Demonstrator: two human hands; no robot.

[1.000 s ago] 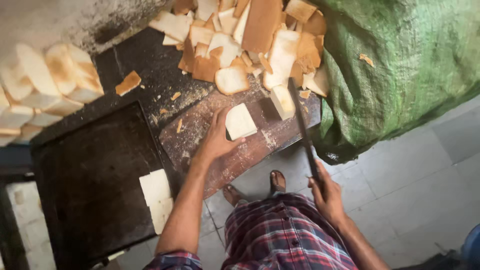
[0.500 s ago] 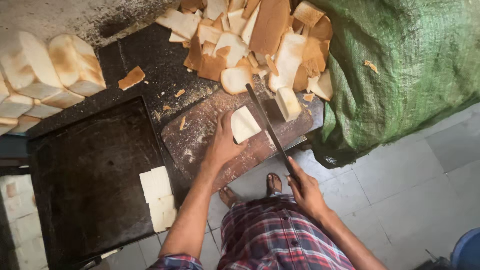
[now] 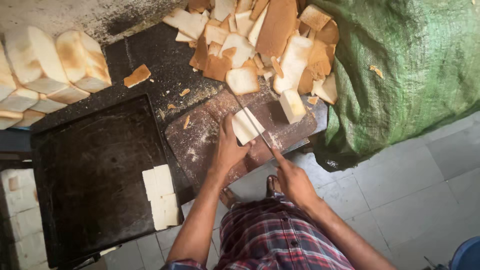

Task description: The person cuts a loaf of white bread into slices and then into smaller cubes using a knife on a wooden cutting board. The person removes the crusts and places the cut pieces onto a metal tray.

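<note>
A white block of bread (image 3: pixel 245 127) stands on a worn brown cutting board (image 3: pixel 200 142). My left hand (image 3: pixel 227 147) steadies it from the near-left side. My right hand (image 3: pixel 292 180) grips a long knife (image 3: pixel 257 127), its index finger along the spine, and the blade lies across the bread's right edge. Another trimmed block of bread (image 3: pixel 291 105) lies farther right on the board.
A black tray (image 3: pixel 95 175) at the left holds a few white cut slices (image 3: pixel 161 196). Crust trimmings (image 3: pixel 260 45) are piled beyond the board. Whole loaves (image 3: pixel 50 70) stack at the far left. A green sack (image 3: pixel 405 70) fills the right. My feet show on grey floor tiles (image 3: pixel 400 195).
The knife has swung left, from beside the board's right edge onto the bread under my left hand. My right hand moved in toward the board.
</note>
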